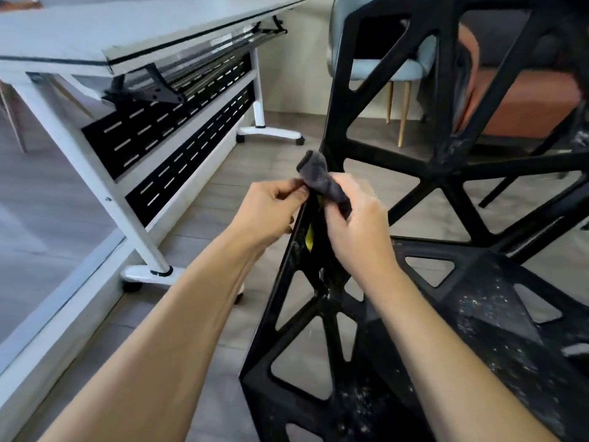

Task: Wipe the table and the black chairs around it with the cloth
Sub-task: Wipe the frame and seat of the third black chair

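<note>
Grey wood-look flooring runs under everything you see, with a pale raised ledge cutting across the lower left of the frame. In the upper left stands the table, its white top tilted in view, white legs on small castors and two black slotted panels slung beneath it. Moving toward the centre, your left hand has its fingers curled, pinching the near edge of the cloth. That cloth is dark grey, bunched into a roll, and sits at mid-frame against the top corner of the black chair. Your right hand grips the cloth's other end, fingers wrapped round it, just beside the left hand. The chair fills the right half of the frame, an open frame of triangular struts, its lower surfaces speckled with pale dust. Behind it, in the upper right, you can see a light blue chair with thin gold legs, and beside that an orange-brown seat.
</note>
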`<state>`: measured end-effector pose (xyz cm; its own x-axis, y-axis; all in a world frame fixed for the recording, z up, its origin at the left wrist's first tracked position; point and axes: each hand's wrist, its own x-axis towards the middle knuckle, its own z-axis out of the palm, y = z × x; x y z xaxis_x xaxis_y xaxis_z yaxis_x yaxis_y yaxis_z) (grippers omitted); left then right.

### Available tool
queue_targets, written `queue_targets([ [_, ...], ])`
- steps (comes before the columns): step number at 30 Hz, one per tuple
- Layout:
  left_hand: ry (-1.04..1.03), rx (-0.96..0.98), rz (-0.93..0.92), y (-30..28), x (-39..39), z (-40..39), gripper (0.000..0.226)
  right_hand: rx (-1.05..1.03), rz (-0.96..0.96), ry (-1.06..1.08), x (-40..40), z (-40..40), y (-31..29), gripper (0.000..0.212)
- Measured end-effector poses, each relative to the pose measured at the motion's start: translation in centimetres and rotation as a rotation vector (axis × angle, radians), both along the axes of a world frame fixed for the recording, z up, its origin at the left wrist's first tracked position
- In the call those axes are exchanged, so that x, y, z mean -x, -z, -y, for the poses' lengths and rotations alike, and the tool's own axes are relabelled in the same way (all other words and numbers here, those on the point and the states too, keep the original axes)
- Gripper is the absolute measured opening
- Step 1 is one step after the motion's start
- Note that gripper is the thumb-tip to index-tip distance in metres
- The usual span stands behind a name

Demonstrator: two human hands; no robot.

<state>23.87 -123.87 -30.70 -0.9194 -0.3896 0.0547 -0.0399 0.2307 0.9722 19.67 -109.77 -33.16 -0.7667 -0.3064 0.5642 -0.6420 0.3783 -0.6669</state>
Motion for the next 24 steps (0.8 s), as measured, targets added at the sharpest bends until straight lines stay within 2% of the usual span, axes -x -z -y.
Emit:
queue_targets([
  [5, 0.036, -0.183, 0.049, 0.0, -1.1, -0.3, 0.022, -0.067, -0.007, 0.052, -2.1, -0.2, -0.1, 0.033],
  [7, 0.062, -0.192, 0.062, 0.3, -3.1, -0.5, 0.027, -0.082, -0.026, 0.085, -1.3, 0.1, -0.7, 0.032],
  [11, 0.019, 0.187, 0.209, 0.5, -10.9, 0.2, 0.02, -0.05, -0.04, 0.118, -0.3, 1.2, -0.9, 0.04],
  [14, 0.199, 0.398, 0.288, 0.7, -15.6, -0.6, 0.019, -0.041, -0.061, 0.1, -0.2, 1.8, -0.3, 0.046],
  [16, 0.206, 0.572, 0.268, 1.5, -16.2, -0.9, 0.014, -0.042, -0.073, 0.094, -0.8, 2.0, -0.1, 0.046],
  [21, 0.163, 0.604, 0.257, 2.3, -15.8, -0.4, 0.028, -0.088, -0.034, 0.029, -6.2, 0.8, 1.3, 0.047],
  [24, 0.161, 0.623, 0.248, 2.7, -15.9, -0.4, 0.02, -0.139, 0.005, -0.001, -9.5, -0.4, 2.2, 0.049],
])
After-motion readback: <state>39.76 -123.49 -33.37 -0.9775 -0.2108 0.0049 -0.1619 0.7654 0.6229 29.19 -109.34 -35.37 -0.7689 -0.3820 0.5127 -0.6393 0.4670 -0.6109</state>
